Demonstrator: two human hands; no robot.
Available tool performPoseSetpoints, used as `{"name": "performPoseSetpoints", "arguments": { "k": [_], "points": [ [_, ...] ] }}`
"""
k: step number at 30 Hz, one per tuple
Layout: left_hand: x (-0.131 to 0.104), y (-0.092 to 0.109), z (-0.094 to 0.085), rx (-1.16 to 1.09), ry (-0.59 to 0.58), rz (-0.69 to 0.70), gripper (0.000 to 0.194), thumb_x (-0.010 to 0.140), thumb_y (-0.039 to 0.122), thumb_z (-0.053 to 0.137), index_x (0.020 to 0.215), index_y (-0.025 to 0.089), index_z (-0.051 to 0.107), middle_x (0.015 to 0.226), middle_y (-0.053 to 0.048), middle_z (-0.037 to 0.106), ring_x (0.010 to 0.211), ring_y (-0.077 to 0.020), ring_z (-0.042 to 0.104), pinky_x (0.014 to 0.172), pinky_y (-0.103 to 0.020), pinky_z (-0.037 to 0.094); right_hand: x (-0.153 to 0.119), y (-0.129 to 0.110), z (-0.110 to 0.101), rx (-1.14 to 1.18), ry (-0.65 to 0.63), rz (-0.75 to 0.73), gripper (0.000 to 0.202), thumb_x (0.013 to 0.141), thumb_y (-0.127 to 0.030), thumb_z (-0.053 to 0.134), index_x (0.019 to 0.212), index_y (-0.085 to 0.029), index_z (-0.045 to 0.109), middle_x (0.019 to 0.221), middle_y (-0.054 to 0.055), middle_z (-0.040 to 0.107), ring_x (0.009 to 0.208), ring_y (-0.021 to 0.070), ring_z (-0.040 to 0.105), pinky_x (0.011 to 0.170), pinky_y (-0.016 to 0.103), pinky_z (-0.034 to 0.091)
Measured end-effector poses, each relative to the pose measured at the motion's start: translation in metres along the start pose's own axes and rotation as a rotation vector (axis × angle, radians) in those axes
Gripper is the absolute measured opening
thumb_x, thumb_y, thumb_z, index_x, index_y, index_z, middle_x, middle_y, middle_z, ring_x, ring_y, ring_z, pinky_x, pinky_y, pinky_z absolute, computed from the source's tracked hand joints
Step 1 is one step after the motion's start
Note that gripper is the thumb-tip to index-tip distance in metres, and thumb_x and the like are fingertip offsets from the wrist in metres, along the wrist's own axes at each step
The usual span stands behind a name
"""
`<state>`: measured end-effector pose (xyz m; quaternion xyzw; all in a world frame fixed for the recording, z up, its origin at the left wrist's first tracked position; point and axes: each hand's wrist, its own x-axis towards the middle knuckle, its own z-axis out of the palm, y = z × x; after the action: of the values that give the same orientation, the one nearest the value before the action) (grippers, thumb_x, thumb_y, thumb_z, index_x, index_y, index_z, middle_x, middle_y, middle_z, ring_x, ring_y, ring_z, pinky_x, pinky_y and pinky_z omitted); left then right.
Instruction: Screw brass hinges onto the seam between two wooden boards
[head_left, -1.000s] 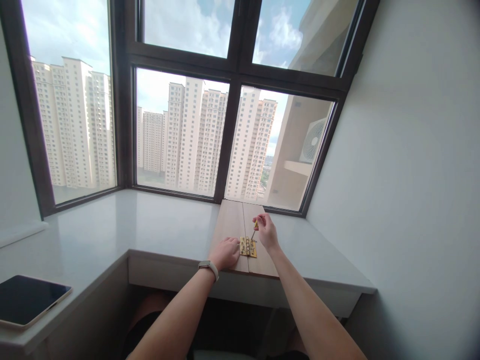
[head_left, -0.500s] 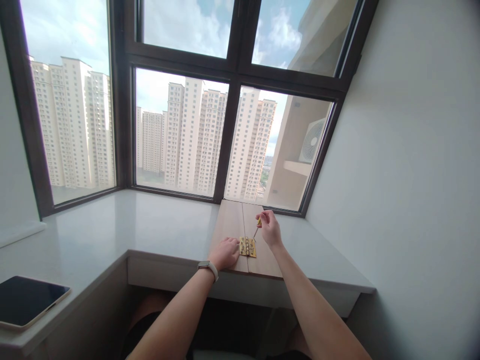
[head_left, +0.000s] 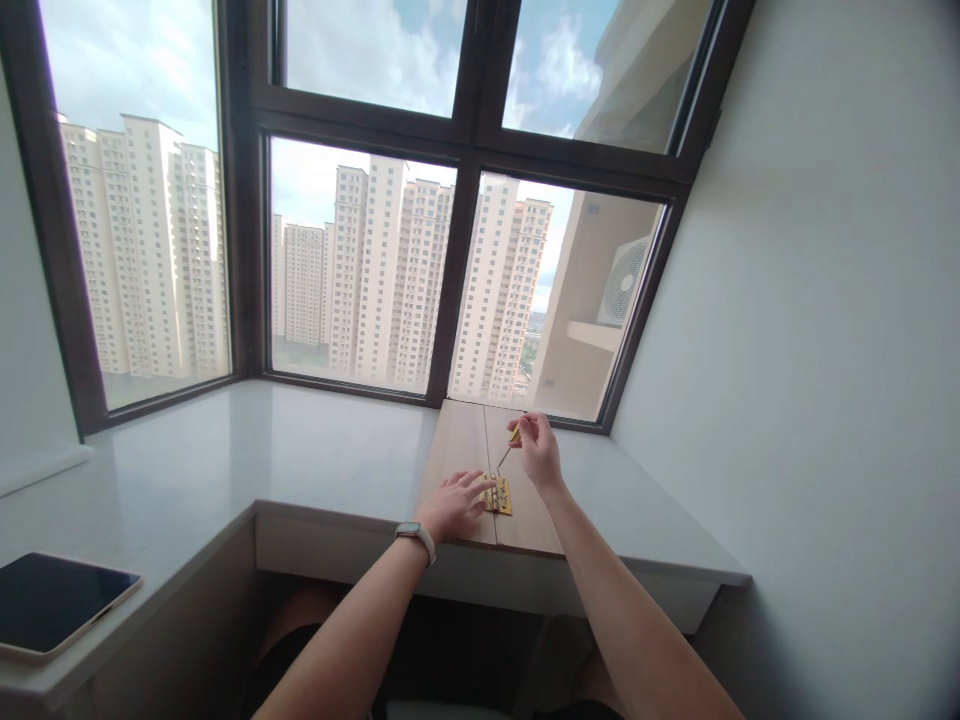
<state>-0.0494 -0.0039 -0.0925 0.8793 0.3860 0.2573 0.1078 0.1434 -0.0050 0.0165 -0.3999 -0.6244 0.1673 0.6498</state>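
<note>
A gold-coloured hinge (head_left: 505,496) lies across the seam between two light wooden boards (head_left: 459,440) on the white counter. My left hand (head_left: 455,506) rests at its left side, fingers spread, with fingertips over the hinge's left leaf. My right hand (head_left: 538,452) is closed around the yellow handle of a screwdriver (head_left: 514,436). The screwdriver's thin shaft slants down to the left, its tip near the top edge of the hinge. Whether the tip touches anything is too small to tell.
A tablet (head_left: 60,600) with a dark screen lies on the counter (head_left: 322,450) at the far left. Dark-framed windows stand behind the counter, and a white wall (head_left: 825,350) rises on the right.
My left fingers have moved right, onto the hinge's left leaf, and spread. The screwdriver tip has shifted left and slightly up, from the right leaf towards the hinge's middle.
</note>
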Motion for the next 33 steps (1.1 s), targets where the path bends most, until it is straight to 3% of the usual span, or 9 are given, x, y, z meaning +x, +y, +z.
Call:
{"name": "performPoseSetpoints", "arguments": {
  "k": [4, 12, 17, 20, 23, 27, 33],
  "points": [
    [0.001, -0.003, 0.003, 0.016, -0.016, 0.010, 0.052, 0.104, 0.049, 0.045, 0.156, 0.043, 0.043, 0.167, -0.002, 0.035, 0.151, -0.0344, 0.031, 0.119, -0.056, 0.033, -0.003, -0.007, 0.013, 0.055, -0.010, -0.002, 0.041, 0.096, -0.066, 0.056, 0.102, -0.025, 0.056, 0.097, 0.008, 0.073, 0.090, 0.0239, 0.070, 0.064, 0.035, 0.064],
    [0.003, -0.006, 0.004, 0.016, -0.007, -0.005, 0.060, 0.105, 0.047, 0.041, 0.163, 0.034, 0.031, 0.169, -0.002, 0.032, 0.154, -0.0313, 0.027, 0.121, -0.054, 0.030, -0.010, -0.012, 0.028, 0.096, -0.045, -0.007, 0.039, 0.097, -0.063, 0.056, 0.103, -0.025, 0.056, 0.097, 0.008, 0.073, 0.091, 0.0228, 0.071, 0.065, 0.035, 0.065],
    [0.003, -0.006, 0.006, 0.003, 0.028, -0.011, 0.059, 0.103, 0.043, 0.043, 0.159, 0.028, 0.038, 0.166, -0.005, 0.038, 0.150, -0.0316, 0.033, 0.120, -0.051, 0.032, -0.012, -0.009, 0.024, 0.091, -0.037, 0.008, 0.041, 0.096, -0.065, 0.057, 0.103, -0.025, 0.056, 0.097, 0.007, 0.073, 0.091, 0.0228, 0.071, 0.064, 0.035, 0.065],
    [0.002, -0.007, 0.008, -0.004, 0.096, -0.037, 0.055, 0.097, 0.035, 0.050, 0.151, 0.022, 0.047, 0.155, -0.011, 0.050, 0.139, -0.0314, 0.044, 0.117, -0.046, 0.035, -0.014, -0.008, 0.019, 0.083, -0.027, 0.011, 0.043, 0.095, -0.066, 0.057, 0.103, -0.024, 0.057, 0.097, 0.007, 0.073, 0.091, 0.0228, 0.071, 0.064, 0.035, 0.065],
    [0.002, -0.008, 0.009, 0.012, 0.126, -0.060, 0.038, 0.094, 0.027, 0.052, 0.130, 0.019, 0.061, 0.131, -0.014, 0.062, 0.124, -0.0304, 0.052, 0.110, -0.043, 0.040, -0.018, -0.008, 0.015, 0.072, -0.014, 0.007, 0.042, 0.096, -0.066, 0.056, 0.103, -0.024, 0.057, 0.098, 0.008, 0.073, 0.091, 0.0227, 0.071, 0.065, 0.035, 0.065],
    [0.003, -0.008, 0.010, 0.042, 0.144, -0.091, 0.017, 0.093, 0.028, 0.055, 0.105, 0.020, 0.063, 0.111, -0.013, 0.063, 0.109, -0.0294, 0.055, 0.102, -0.042, 0.042, -0.021, -0.008, 0.012, 0.071, 0.004, 0.008, 0.043, 0.096, -0.067, 0.056, 0.103, -0.024, 0.057, 0.098, 0.008, 0.073, 0.090, 0.0226, 0.072, 0.066, 0.036, 0.065],
    [0.008, -0.010, 0.012, -0.047, 0.179, -0.164, 0.014, 0.094, 0.029, 0.054, 0.102, 0.019, 0.058, 0.107, -0.012, 0.063, 0.104, -0.0265, 0.056, 0.095, -0.038, 0.044, -0.026, -0.017, 0.007, 0.068, 0.003, 0.010, 0.045, 0.095, -0.068, 0.056, 0.103, -0.024, 0.058, 0.099, 0.008, 0.073, 0.090, 0.0233, 0.072, 0.067, 0.038, 0.066]
  ]
}}
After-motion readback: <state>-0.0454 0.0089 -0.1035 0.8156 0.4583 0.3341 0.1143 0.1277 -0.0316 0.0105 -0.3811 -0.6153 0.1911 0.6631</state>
